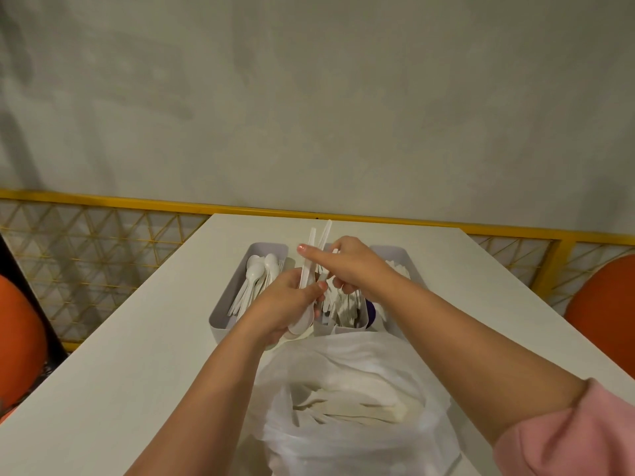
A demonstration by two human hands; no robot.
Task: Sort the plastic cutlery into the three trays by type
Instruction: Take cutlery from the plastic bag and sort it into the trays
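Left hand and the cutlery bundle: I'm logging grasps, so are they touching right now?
Touching. The head view shows the left hand curled round the cutlery bundle, thumb pressed against its handles.

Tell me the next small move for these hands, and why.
Probably draw the right hand away, pulling the handle it seems to pinch free of the bundle of white cutlery that the left hand grips, then check its type. The pieces are still mixed in one fist; spoons already lie in the left tray, so a spoon would go there.
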